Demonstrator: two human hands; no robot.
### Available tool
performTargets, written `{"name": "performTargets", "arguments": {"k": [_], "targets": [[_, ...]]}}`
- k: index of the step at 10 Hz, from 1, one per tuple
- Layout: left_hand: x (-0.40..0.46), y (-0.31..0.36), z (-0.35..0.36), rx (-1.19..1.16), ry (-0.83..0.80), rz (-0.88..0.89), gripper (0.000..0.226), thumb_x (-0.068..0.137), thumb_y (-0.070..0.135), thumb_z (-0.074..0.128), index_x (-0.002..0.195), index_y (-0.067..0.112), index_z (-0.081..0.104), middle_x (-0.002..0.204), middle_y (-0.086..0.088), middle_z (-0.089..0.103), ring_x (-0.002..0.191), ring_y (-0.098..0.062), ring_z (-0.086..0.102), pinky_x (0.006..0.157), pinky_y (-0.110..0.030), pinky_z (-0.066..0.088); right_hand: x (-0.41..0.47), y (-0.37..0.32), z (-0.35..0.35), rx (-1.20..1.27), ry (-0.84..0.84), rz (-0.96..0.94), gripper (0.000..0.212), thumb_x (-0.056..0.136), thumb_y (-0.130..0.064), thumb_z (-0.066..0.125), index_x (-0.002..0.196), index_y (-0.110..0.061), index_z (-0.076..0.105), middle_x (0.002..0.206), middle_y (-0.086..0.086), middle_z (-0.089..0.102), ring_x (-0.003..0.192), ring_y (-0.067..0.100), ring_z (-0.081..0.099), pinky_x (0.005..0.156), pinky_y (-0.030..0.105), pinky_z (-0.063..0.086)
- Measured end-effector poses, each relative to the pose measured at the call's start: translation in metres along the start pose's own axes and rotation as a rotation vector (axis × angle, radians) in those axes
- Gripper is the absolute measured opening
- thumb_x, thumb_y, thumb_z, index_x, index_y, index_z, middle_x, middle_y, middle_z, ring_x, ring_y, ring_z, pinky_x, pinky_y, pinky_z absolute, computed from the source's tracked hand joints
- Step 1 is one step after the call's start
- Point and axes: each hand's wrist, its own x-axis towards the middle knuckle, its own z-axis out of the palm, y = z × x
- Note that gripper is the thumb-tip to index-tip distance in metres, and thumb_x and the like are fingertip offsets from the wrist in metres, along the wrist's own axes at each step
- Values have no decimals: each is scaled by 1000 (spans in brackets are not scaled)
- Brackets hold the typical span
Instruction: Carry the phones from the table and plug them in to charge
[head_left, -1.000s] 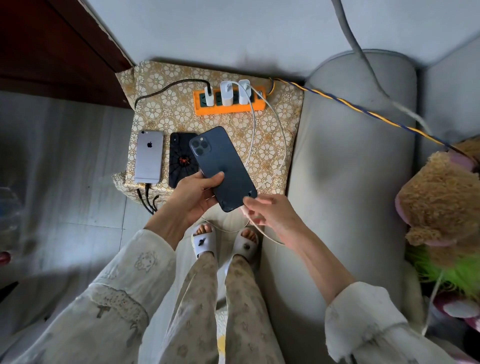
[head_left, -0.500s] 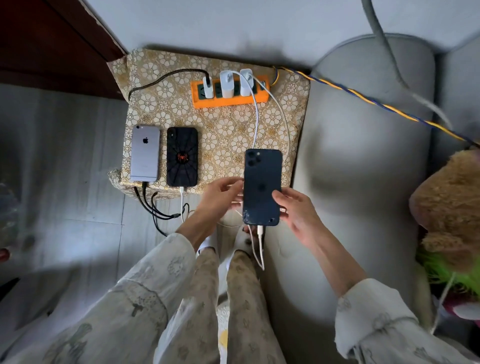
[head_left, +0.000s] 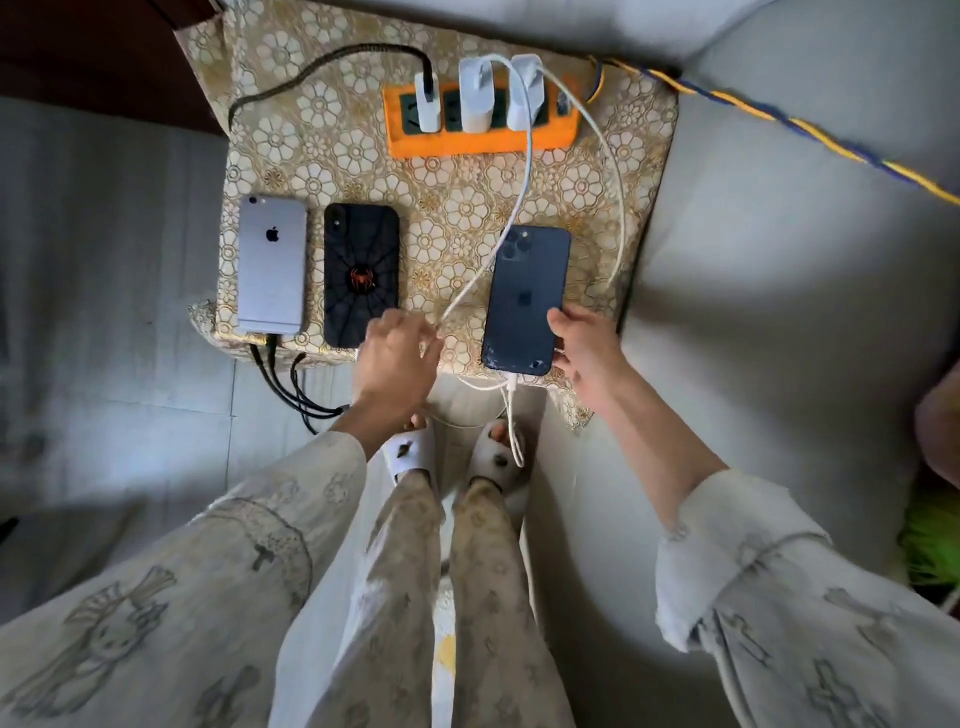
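Contact! Grips navy iPhone (head_left: 524, 296), flat on floral table (head_left: 457, 197) right of centre, lead (head_left: 512, 391) plugged in, by its lower edge with right hand (head_left: 584, 348); pinches white cable (head_left: 467, 291) just left with left hand (head_left: 395, 358).

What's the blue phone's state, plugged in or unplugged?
Plugged in: a white cable has its connector seated in the blue phone at its bottom edge, then hangs down.

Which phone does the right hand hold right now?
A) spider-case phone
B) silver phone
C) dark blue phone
C: the right hand grips the dark blue phone at its lower right edge, while the left hand pinches a white cable.
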Motion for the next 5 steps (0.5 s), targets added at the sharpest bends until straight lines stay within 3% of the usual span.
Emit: {"name": "performTargets", "arguments": {"k": [1,2,3,4,5], "targets": [[0,-23,-8,168,46,144,17,86,19,57,94,5,64,114,-14,57,112,-33,45,89,-46,39,6,-3,14,-27,-24,-5,18,96,-9,39,92,-13,57,121,19,60,110,34,57,101,50,42],[-1,-35,-10,262,46,244,24,87,21,57,108,10,62,133,-14,48,128,-33,37,96,-51,39,8,-1,18,-69,25,2,23,93,-4,41,81,-10,60,119,26,60,113,43,53,98,58,41],[-3,-35,-10,350,22,177,39,90,22,50,129,19,44,149,-12,28,137,-30,26,89,-49,47,6,2,14,-107,112,-18,23,90,-4,45,103,0,64,121,19,62,115,39,55,99,55,43],[-5,-36,-7,440,-35,162,45,93,24,44,137,23,32,155,-8,12,142,-24,14,94,-44,45,5,3,13,-194,109,-54,35,91,-10,46,123,-3,56,130,9,58,119,27,54,103,45,43],[-4,-35,-13,450,-162,148,50,94,24,42,141,24,23,157,-5,-3,144,-23,1,104,-44,37,-2,0,15,-233,75,-56,39,91,-12,46,129,-5,52,135,8,54,123,25,51,106,43,40]]}}
